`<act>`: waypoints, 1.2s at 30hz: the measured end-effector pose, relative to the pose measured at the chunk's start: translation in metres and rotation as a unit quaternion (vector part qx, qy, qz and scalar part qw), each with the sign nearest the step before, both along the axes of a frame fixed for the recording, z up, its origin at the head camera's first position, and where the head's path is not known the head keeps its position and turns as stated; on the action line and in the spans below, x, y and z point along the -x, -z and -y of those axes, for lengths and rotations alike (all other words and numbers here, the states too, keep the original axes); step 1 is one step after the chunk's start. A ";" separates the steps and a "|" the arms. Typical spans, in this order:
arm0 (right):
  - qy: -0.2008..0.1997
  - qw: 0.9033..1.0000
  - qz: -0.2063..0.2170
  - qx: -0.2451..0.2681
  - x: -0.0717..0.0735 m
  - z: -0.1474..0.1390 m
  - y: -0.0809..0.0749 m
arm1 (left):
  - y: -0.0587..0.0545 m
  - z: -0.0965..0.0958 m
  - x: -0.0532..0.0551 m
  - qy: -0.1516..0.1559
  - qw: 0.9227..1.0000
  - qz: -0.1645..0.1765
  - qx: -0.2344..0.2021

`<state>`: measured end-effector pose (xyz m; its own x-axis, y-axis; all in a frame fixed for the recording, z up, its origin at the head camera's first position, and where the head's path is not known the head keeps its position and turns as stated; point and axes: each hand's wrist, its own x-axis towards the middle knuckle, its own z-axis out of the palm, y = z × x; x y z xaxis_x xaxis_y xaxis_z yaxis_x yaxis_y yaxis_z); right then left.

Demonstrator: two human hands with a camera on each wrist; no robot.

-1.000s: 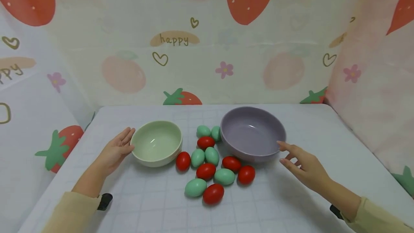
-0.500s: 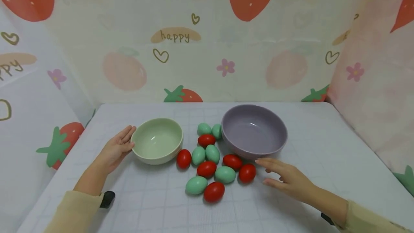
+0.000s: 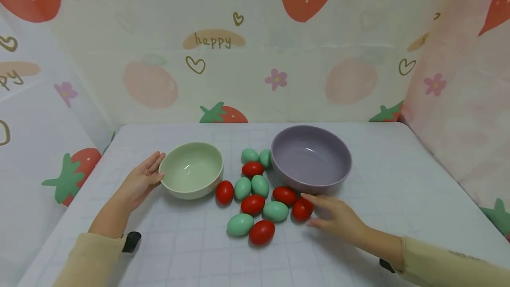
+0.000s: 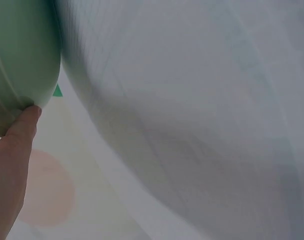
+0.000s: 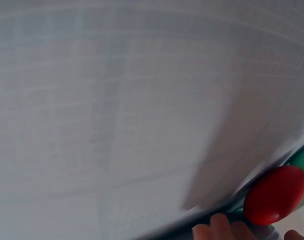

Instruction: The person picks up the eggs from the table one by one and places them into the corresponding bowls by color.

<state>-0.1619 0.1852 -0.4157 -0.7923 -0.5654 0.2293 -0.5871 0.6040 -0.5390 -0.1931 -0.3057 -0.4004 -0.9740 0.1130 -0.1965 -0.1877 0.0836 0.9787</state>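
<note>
The left hand (image 3: 140,180) lies against the left side of a pale green bowl (image 3: 191,169), fingers extended along its outer wall and thumb near the rim. In the left wrist view a fingertip (image 4: 32,112) touches the wall of that green bowl (image 4: 26,55). The right hand (image 3: 340,220) reaches in from the right with thumb and fingers apart, on either side of the right-hand red egg (image 3: 301,211). Seen from the right wrist, this red egg (image 5: 276,195) sits just beyond the fingertips (image 5: 219,225). Behind it stands a larger purple bowl (image 3: 311,158).
Several mint green eggs (image 3: 276,211) and red eggs (image 3: 261,232) lie loose between and in front of the two bowls. A white checked cloth (image 3: 191,251) covers the table. A strawberry-print curtain (image 3: 303,56) closes off the back and sides.
From beside the purple bowl's right rim, the right hand has moved left and toward the front, down to the red egg. The left hand stays at the green bowl.
</note>
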 end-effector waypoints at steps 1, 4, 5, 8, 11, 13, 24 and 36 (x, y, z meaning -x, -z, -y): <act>0.002 1.000 0.013 0.007 0.001 0.003 0.000 | 0.000 0.001 0.000 0.000 1.000 0.000 -0.001; 0.011 0.998 0.053 0.020 0.001 0.010 -0.001 | 0.000 0.002 0.000 -0.002 1.000 0.000 -0.002; 0.015 0.998 0.064 0.022 0.001 0.012 -0.001 | 0.000 0.002 0.000 -0.003 1.000 0.000 -0.001; 0.033 0.996 0.076 0.019 0.000 0.017 0.000 | 0.001 0.002 0.000 -0.004 1.000 -0.001 -0.006; 0.060 0.995 0.080 0.012 -0.001 0.021 0.002 | 0.002 0.002 -0.001 -0.003 1.000 -0.003 -0.013; 0.083 0.993 0.090 0.007 -0.002 0.024 0.002 | 0.003 0.002 -0.001 -0.002 1.000 -0.004 -0.016; 0.126 0.984 0.125 -0.004 -0.002 0.033 0.000 | 0.001 0.000 -0.001 -0.011 1.000 0.002 0.000; 0.087 0.988 0.128 0.008 0.001 0.030 -0.012 | -0.001 -0.001 -0.001 -0.007 1.000 0.003 0.006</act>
